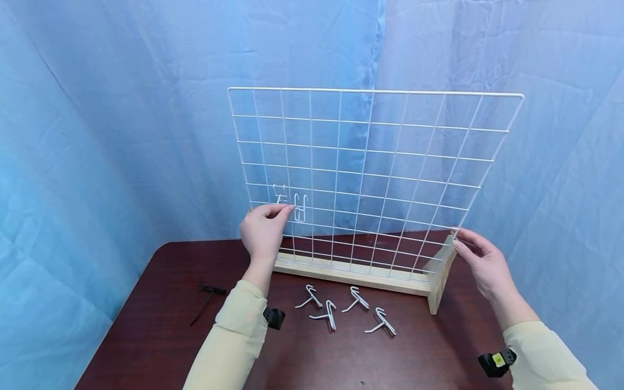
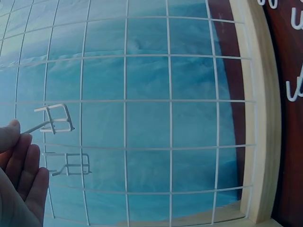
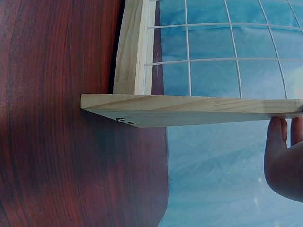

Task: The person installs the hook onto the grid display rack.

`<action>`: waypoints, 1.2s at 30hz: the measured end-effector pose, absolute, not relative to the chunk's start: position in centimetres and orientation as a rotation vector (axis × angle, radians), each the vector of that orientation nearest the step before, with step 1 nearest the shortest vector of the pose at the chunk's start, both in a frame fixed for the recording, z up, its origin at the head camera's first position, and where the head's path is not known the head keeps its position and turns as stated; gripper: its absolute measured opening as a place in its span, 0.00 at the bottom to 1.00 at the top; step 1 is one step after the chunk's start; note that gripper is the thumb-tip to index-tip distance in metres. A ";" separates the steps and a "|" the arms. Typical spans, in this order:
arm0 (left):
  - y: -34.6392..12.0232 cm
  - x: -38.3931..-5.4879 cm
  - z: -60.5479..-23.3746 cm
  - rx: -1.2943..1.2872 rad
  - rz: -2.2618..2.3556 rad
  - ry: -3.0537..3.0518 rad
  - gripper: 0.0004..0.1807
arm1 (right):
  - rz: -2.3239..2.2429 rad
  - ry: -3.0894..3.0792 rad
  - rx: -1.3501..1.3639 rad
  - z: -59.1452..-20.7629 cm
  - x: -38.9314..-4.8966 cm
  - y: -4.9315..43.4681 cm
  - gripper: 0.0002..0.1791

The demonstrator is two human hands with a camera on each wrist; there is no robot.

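A white wire grid panel [image 1: 336, 146] stands upright in a pale wooden base [image 1: 351, 274]. My left hand [image 1: 265, 227] pinches the prong of a white wire hook [image 1: 300, 208] between thumb and index finger, in front of the panel's lower left. In the left wrist view, this hook [image 2: 60, 120] is tilted near the wires; whether it catches on one I cannot tell. Beside it, a second white hook [image 2: 75, 165] hangs on the grid. My right hand [image 1: 487, 265] holds the panel's right edge by the top of the wooden side support [image 3: 180, 106], its thumb against the wood.
Several white hooks [image 1: 359, 298] lie on the dark red-brown table [image 1: 312, 357] in front of the base. A black hook-like piece [image 1: 207, 298] lies to the left. Blue curtains [image 1: 146, 135] hang behind and at both sides.
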State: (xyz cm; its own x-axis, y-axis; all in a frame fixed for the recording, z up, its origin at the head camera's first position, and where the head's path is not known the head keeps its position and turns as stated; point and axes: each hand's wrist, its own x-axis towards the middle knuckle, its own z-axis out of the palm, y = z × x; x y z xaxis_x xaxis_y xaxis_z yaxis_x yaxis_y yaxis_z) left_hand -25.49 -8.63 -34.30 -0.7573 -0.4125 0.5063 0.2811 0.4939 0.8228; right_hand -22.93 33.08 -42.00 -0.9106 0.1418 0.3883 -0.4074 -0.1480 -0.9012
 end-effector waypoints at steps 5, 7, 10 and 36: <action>-8.5 -25.7 -33.5 0.127 -1.326 -2.061 0.08 | 2.119 -1.760 0.309 -41.9 -22.9 33.0 0.20; -8.4 -25.8 -33.3 0.118 -1.329 -2.057 0.09 | 2.113 -1.762 0.315 -41.9 -22.9 33.1 0.20; -8.3 -25.9 -33.0 0.102 -1.321 -2.045 0.09 | 2.103 -1.762 0.333 -41.9 -22.9 33.1 0.20; -7.0 -26.4 -33.8 0.040 -1.111 -2.162 0.09 | 2.102 -1.745 0.311 -42.2 -23.0 32.9 0.20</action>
